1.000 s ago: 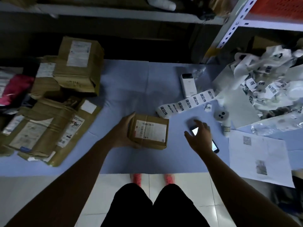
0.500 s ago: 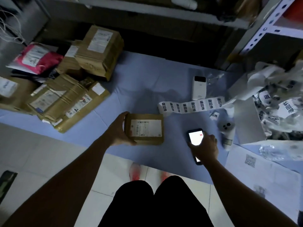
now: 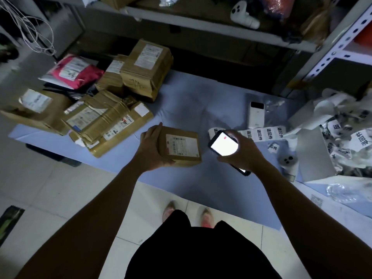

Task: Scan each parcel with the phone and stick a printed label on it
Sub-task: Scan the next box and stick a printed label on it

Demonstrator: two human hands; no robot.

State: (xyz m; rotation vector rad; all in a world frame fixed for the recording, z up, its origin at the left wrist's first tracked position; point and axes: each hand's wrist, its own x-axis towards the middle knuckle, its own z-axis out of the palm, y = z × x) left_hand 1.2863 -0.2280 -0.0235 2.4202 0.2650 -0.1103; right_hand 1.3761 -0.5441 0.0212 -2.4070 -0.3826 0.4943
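Two hands share the scan: the left hand (image 3: pixel 150 147) grasps the small parcel (image 3: pixel 179 147) above the counter (image 3: pixel 201 101), label up, while right fingers (image 3: pixel 231 135) clasp the lit phone (image 3: pixel 223 147) just beside it. Level the phone's camera squarely over the barcode and hold steady.

Counted: 2 hands, left (image 3: pixel 150 147) and right (image 3: pixel 243 152). 1 phone (image 3: pixel 223 147), screen lit. 1 small brown parcel (image 3: pixel 181 146) in hand. About 5 brown parcels (image 3: pixel 147 67) piled at left, exact number unclear, plus 1 pink bag parcel (image 3: pixel 75 70). 1 label strip (image 3: pixel 259 133). 1 white power bank (image 3: pixel 256 114). 2 white handheld devices: 1 on tabletop (image 3: pixel 288 162), 1 on shelf (image 3: pixel 242 14).
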